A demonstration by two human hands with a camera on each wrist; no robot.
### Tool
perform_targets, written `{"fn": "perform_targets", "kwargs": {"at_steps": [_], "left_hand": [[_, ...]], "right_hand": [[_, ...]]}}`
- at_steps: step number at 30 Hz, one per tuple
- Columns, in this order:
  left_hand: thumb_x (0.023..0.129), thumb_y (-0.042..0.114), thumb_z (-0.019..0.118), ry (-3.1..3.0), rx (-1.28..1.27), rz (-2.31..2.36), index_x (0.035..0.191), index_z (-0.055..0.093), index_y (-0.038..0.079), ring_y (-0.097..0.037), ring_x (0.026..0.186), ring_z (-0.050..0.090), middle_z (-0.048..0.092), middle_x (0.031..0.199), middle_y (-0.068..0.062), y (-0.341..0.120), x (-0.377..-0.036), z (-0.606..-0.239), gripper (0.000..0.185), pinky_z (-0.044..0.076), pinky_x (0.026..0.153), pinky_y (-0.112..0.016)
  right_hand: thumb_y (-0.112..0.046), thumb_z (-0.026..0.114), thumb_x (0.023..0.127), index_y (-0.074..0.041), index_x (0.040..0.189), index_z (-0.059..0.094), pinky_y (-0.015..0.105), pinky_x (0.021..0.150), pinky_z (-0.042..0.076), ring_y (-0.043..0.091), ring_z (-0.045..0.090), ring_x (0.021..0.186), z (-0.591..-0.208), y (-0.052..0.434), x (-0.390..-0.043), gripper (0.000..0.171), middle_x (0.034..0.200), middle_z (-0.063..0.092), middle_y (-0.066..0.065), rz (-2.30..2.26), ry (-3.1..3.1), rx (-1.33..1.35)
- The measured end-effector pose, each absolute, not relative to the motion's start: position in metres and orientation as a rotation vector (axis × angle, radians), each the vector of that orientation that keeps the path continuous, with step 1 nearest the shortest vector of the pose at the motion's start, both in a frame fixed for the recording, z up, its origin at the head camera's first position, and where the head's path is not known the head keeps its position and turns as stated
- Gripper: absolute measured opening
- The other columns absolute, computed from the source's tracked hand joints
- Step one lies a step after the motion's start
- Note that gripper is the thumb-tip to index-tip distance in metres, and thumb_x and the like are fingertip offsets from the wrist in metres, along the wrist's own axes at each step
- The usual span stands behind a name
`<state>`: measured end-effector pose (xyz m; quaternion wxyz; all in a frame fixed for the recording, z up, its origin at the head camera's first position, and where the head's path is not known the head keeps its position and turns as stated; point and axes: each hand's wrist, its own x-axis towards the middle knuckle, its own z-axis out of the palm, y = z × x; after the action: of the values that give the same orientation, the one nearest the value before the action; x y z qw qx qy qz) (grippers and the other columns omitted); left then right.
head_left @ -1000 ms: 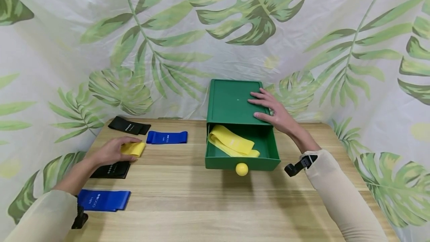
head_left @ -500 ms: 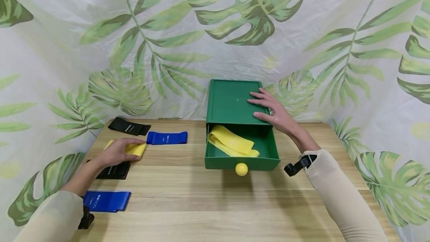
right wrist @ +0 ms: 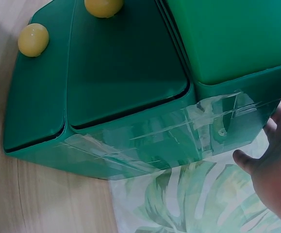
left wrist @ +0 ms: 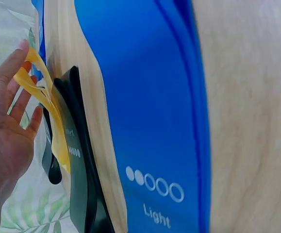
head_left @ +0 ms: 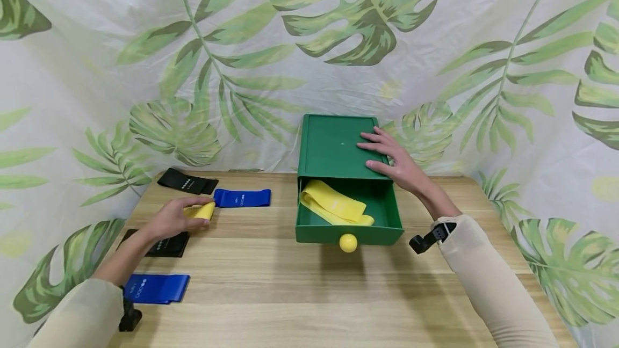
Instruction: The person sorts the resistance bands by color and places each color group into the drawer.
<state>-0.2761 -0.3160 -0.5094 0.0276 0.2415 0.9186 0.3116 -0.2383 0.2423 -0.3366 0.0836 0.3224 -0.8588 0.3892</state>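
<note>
My left hand (head_left: 170,220) pinches a folded yellow resistance band (head_left: 203,211) between thumb and fingers, at the left of the table. In the left wrist view the yellow band (left wrist: 57,126) hangs in a loop from the fingertips, beside a black band (left wrist: 77,145). With fingers spread straight, my right hand (head_left: 398,161) rests on the right side of the top of a green drawer cabinet (head_left: 333,144). Its top drawer (head_left: 314,234) is pulled out and holds another folded yellow band (head_left: 338,204). A yellow ball knob (head_left: 348,243) is on the drawer front.
A black band (head_left: 186,181) and a blue band (head_left: 244,198) lie at the back left. Nearer are another black band (head_left: 169,246) and a blue one (head_left: 162,288) marked "Light". Lower drawers (right wrist: 125,63) with yellow knobs show in the right wrist view. Leaf-print cloth hangs behind.
My left hand has shifted slightly to the right with the yellow band, which now overlaps the end of the back blue band. My right hand and the drawer have stayed put.
</note>
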Motion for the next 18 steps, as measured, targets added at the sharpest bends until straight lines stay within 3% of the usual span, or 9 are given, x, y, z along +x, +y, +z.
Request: {"fn": "perform_targets", "kwargs": {"at_steps": [6,14,18], "left_hand": [[0.082,0.026,0.08,2.816,0.7,1.104,0.135,0.058,0.01,-0.039,0.121,0.053,0.059,0.132,-0.016,-0.311,-0.271,-0.507,0.059,0.04,0.098,-0.064],[0.084,0.037,0.076,2.795,0.558,1.244,0.139,0.055,0.015,-0.042,0.127,0.047,0.056,0.137,-0.014,-0.305,-0.262,-0.492,0.062,0.038,0.099,-0.064],[0.086,0.036,0.075,2.791,0.535,1.304,0.139,0.054,0.015,-0.037,0.125,0.051,0.058,0.134,-0.012,-0.301,-0.256,-0.48,0.061,0.051,0.095,-0.035]], "right_hand": [[-0.001,0.062,0.091,0.005,0.134,0.055,0.063,0.116,0.007,0.045,0.01,0.147,-0.337,0.243,-0.239,0.044,0.149,0.037,0.027,1.165,-2.565,0.963],[-0.001,0.062,0.091,0.005,0.134,0.055,0.063,0.116,0.008,0.041,0.01,0.148,-0.338,0.243,-0.239,0.043,0.149,0.038,0.027,1.168,-2.559,0.962],[-0.002,0.062,0.092,0.005,0.134,0.055,0.063,0.116,0.008,0.04,0.01,0.148,-0.338,0.243,-0.239,0.044,0.149,0.038,0.026,1.167,-2.563,0.962]]}}
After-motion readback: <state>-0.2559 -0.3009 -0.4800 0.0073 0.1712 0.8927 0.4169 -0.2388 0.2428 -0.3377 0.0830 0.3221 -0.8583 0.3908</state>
